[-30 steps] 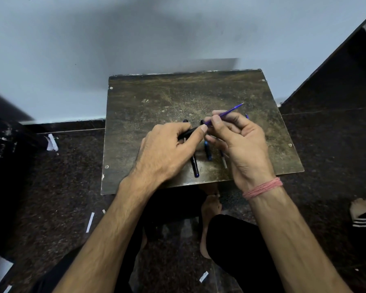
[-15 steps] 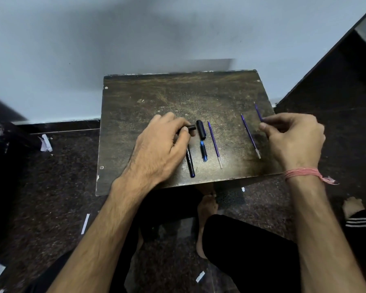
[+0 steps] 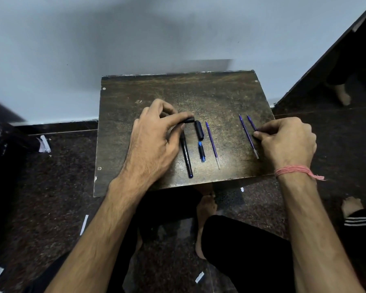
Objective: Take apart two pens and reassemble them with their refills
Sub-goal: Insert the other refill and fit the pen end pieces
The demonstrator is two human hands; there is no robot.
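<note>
Left hand [image 3: 154, 140] pinching black pen piece [image 3: 188, 120], mostly hidden, right hand [image 3: 285, 142] gripping half-covered refill [image 3: 251, 123]

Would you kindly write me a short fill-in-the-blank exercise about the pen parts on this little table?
1. The left hand pinches a black ____.
2. The right hand holds a ____ refill.
3. The long black barrel lies ____ on the table.

Missing words: cap; purple; flat

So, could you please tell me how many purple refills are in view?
3: one refill lies mid-table beside the blue pen piece; two at the right hand, one lying, one pinched.
</note>
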